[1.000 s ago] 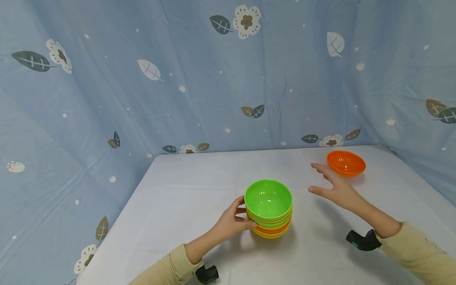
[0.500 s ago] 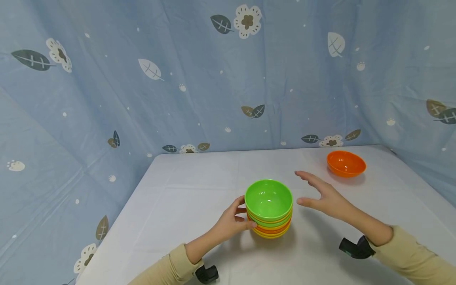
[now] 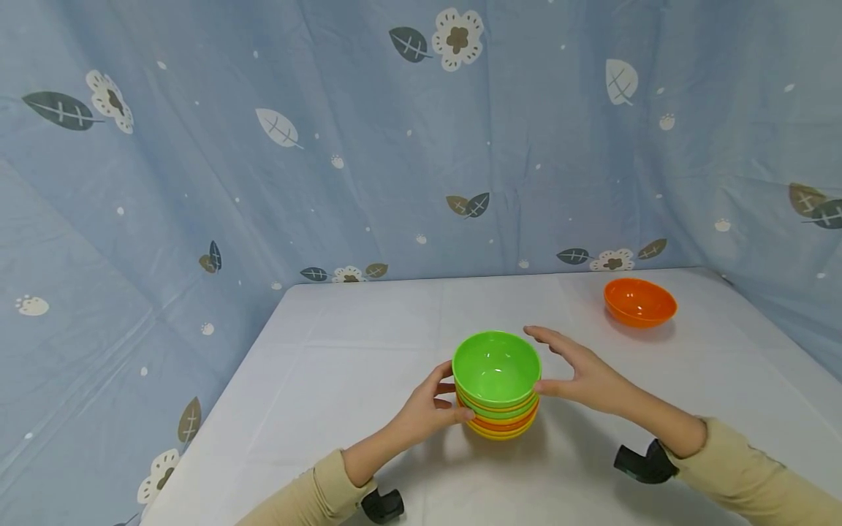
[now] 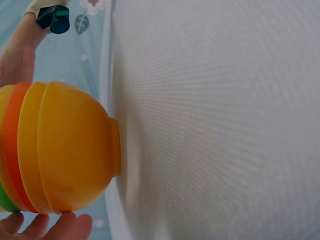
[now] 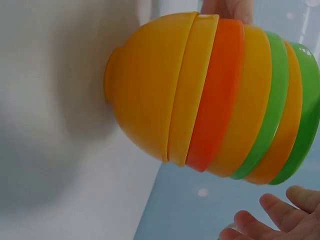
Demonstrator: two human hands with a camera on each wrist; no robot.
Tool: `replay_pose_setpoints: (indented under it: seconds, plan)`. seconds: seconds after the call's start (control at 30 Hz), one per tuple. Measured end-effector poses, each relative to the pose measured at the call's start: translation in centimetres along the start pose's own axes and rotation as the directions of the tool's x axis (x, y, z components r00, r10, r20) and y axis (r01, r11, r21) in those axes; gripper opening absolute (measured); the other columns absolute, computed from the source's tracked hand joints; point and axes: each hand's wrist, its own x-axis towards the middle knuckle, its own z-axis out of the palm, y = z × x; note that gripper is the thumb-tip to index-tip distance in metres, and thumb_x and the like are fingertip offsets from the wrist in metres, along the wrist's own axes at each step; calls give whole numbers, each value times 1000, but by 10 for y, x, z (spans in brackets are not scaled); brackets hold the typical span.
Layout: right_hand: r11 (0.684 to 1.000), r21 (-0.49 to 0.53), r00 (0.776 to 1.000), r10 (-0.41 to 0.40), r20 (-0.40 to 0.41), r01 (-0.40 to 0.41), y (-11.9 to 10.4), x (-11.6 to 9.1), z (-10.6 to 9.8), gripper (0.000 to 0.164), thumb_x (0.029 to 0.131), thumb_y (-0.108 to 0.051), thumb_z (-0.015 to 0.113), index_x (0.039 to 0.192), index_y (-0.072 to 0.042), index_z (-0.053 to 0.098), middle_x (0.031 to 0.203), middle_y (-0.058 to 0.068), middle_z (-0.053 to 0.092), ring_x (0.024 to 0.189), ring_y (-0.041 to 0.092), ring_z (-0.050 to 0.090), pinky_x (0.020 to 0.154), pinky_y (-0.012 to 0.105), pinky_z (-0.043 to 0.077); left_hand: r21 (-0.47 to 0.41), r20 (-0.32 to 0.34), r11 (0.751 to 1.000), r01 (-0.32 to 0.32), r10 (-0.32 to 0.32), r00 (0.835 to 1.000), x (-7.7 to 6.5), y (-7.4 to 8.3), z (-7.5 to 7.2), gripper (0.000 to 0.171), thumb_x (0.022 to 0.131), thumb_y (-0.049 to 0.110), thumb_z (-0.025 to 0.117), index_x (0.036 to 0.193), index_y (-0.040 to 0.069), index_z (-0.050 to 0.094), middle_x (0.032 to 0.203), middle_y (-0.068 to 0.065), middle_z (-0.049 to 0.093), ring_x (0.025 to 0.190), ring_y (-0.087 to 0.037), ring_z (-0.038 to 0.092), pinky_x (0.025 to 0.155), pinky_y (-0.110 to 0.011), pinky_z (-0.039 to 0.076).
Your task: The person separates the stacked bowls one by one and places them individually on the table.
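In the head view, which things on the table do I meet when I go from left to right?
Left hand → stack of bowls with a green bowl on top → right hand → single orange bowl, all on the white table.

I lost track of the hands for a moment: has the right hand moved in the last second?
Yes. The right hand went left, away from the lone orange bowl, to the bowl stack.

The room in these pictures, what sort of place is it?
Probably a staged recording corner, not a kitchen: a patterned blue curtain hangs close around a white-covered table, and small black cameras sit on the person's wrists beside a stack of plastic bowls.
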Motion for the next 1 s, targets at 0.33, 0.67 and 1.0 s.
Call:
replay_pose_setpoints:
  seconds: [0.33, 0.67, 1.0]
  plan:
    - [998, 54, 1000, -11, 28, 9, 2, 3, 7, 73, 77, -22, 72, 137, -1, 36, 139, 20, 39, 125, 42, 36, 94, 59, 36, 2, 0, 1000, -9, 9, 1000, 0, 2, 0, 77, 79, 22, 73, 141, 12, 30, 138, -12, 39, 115, -28, 49, 84, -29, 49]
    - [996, 87, 998, 1, 63, -7, 1, 4, 12, 78, 76, -25, 74, 139, -5, 33, 143, 24, 31, 124, 48, 34, 90, 65, 35, 1, 3, 1000, -14, 14, 1000, 2, 1, 1, 78, 78, 20, 73, 142, 11, 29, 137, -12, 39, 116, -27, 49, 85, -33, 49]
    - [995, 98, 996, 27, 89, -35, -2, 5, 17, 82, 73, -29, 75, 139, -2, 33, 146, 23, 23, 128, 49, 25, 90, 68, 32, 1, -7, 1000, 0, 0, 1000, 1, 2, 1, 77, 78, 19, 73, 142, 12, 29, 138, -12, 39, 116, -28, 49, 85, -31, 49]
